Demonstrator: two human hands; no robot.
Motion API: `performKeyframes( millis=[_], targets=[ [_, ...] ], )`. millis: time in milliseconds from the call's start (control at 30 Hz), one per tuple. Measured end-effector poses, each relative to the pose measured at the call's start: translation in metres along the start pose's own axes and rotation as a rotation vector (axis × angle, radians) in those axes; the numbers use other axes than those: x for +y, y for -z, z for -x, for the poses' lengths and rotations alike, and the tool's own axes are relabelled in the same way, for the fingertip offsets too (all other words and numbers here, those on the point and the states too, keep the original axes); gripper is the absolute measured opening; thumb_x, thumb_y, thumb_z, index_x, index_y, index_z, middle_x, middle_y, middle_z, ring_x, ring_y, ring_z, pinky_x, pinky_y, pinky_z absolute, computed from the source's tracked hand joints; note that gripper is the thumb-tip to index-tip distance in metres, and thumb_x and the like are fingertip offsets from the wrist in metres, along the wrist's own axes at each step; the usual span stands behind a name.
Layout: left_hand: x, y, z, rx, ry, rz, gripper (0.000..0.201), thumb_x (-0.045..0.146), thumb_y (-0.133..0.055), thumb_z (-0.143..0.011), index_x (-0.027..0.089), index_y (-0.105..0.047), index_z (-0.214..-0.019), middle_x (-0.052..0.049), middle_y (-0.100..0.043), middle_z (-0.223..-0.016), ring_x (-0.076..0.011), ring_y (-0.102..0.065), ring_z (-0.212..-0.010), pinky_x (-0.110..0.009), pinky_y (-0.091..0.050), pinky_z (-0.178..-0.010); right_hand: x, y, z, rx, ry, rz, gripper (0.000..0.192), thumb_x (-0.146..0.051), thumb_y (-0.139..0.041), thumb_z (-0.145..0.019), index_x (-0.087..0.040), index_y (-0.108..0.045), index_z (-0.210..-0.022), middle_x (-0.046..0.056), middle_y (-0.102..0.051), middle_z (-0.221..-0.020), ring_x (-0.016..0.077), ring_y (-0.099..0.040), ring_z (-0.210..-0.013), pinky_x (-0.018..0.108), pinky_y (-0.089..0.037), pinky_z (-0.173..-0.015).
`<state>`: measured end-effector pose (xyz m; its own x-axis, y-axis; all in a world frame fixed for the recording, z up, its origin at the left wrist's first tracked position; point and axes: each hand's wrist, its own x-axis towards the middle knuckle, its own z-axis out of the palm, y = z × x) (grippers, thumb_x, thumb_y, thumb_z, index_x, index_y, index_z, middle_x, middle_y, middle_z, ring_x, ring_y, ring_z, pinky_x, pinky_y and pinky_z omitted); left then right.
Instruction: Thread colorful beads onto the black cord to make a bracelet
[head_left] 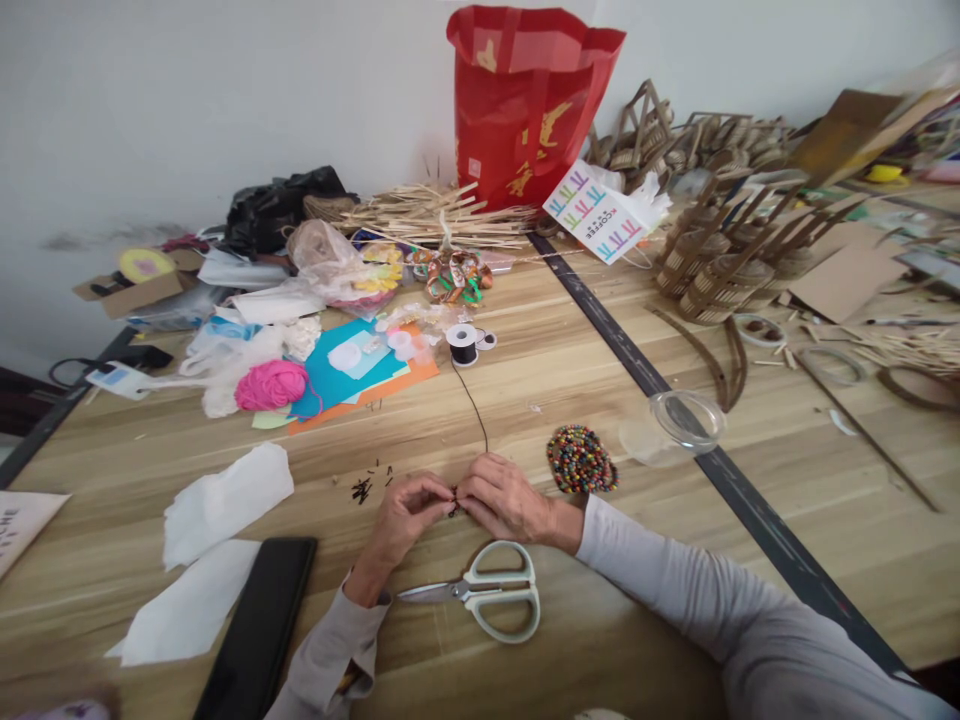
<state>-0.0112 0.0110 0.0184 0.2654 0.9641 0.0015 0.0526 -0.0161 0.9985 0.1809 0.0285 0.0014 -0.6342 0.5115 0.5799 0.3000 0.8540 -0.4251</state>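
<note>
The left hand (pixel 409 508) and right hand (pixel 504 495) are pinching a small dark piece (pixel 454 501) between them (seemingly unfinished). Beyond the right hand, black cord (pixel 472 397) is running uncut to its spool (pixel 463 350); dark snippets (pixel 361 490), apparently already trimmed, are lying beside the left.

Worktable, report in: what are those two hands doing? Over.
Left hand and right hand: both pinching small dark piece. Black cord: runs from spool to right hand. Scissors: lying close by, not blocking the hands.
</note>
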Motion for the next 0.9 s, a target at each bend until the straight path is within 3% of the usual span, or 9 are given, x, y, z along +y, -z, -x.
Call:
performKeyframes(
  millis=[900],
  targets=[
    [-0.0009,0.0001,-0.0003,0.0,0.02,-0.021,0.014,0.025,-0.077,-0.063,0.015,-0.068,-0.065,-0.004,-0.066,-0.067,-0.0153,-0.061,-0.063,-0.026,-0.051,-0.061,-0.001,-0.0015,0.0004,0.029,0.002,-0.031,0.009,-0.018,-0.045,-0.092,-0.016,-0.053,-0.089,0.006,-0.057,-0.079,0.0165,-0.05,-0.075,0.031,-0.043,-0.071]
  ],
)
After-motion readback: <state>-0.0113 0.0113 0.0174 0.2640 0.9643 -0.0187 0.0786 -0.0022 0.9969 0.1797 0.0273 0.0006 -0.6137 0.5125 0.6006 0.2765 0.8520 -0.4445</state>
